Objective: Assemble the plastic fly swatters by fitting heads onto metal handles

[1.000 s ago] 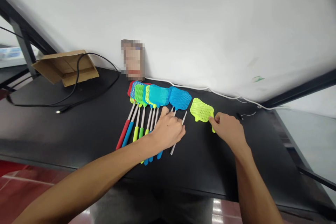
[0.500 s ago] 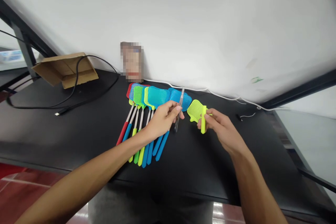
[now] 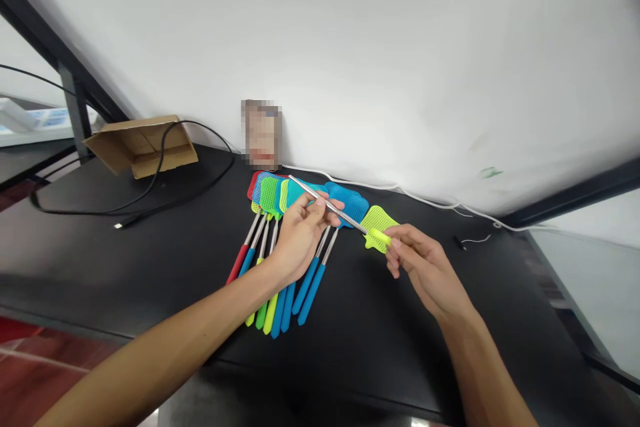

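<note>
My left hand [image 3: 305,233] is closed on a thin silver metal rod [image 3: 350,220], which slants down to the right. At the rod's lower end is a yellow-green handle [image 3: 381,237], pinched by the fingers of my right hand [image 3: 420,263]. Rod and handle meet end to end; how deep the rod sits inside cannot be seen. Behind the handle lies a yellow-green fly swatter head [image 3: 379,219], partly covered by it and my right fingers. Under and beside my left hand several fly swatters lie fanned out, among them a blue swatter [image 3: 313,290] and a red-handled swatter [image 3: 237,264].
An open cardboard box [image 3: 150,147] stands at the back left, with a black cable [image 3: 165,140] looped over it. A blurred upright package [image 3: 263,135] leans on the wall. A white cord [image 3: 350,180] runs along the table's back edge on the black table [image 3: 380,347].
The rod has turned from upright to slanting and now meets the handle. That handle has tipped from upright to nearly lying flat. The view has shifted slightly.
</note>
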